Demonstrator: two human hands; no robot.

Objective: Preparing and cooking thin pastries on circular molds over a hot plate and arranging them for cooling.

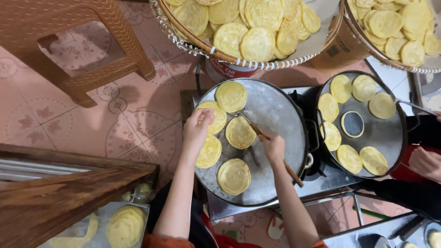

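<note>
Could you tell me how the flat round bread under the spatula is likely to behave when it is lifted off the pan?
The bread looks thin and layered, so it will probably sag or fold. It seems light. The pan looks greasy, so it may slide from the right hand.

Both bare forearms are extended upward from the lower middle of the frame. The left hand [196, 127] is held left of centre, wrist slightly bent, its fingers curled together and pinched at the tips. The right hand [273, 144] is closed in a fist just right of centre, knuckles turned upward.
</note>
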